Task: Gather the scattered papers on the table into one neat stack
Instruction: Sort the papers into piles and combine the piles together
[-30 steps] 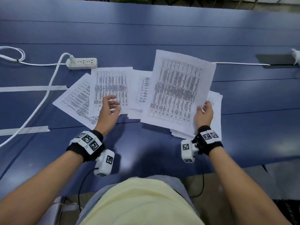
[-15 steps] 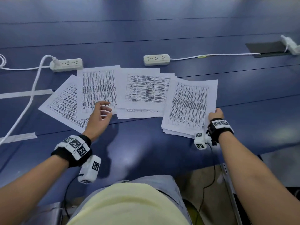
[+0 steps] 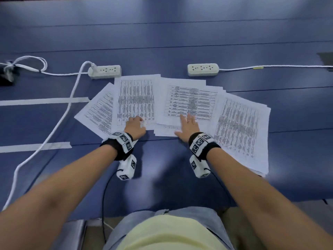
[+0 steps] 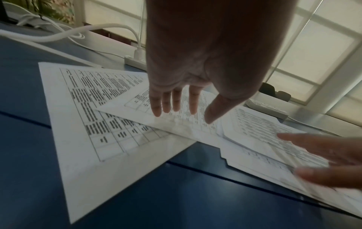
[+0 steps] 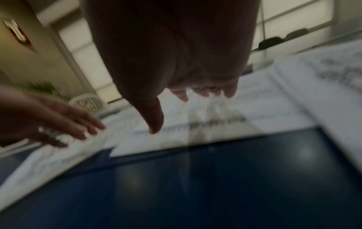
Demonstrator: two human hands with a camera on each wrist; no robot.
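Papers, white printed sheets covered in dense tables, are fanned across the middle of the blue bench [image 3: 180, 42]: an angled sheet [image 3: 97, 112] at centre left, an upright sheet [image 3: 136, 98] overlapping it, a landscape sheet [image 3: 189, 101] in the centre with at least one more edge showing beneath, and a thicker pile [image 3: 239, 129] at centre right. Four visible groups are counted; the exact sheet total cannot be told.

The left hand [image 3: 135, 126] is laid on the lower edge of the upright sheet, fingers extended and loosely spread in the left wrist view [image 4: 188, 96], nothing pinched. The right hand [image 3: 187, 127] is spread flat on the lower part of the landscape sheet, fingers straight, though its wrist view is blurred.

Trouble is judged likely if the sheets are slid together too fast: an overlapped corner could be caught and creased, or a loose lower sheet left behind. The pile at centre right lies near the bench's front edge, so a careless sweep might send sheets off.

Two white power strips [image 3: 104, 71] [image 3: 202, 69] are counted behind the papers, and two strips of white tape [image 3: 41, 101] at the left.
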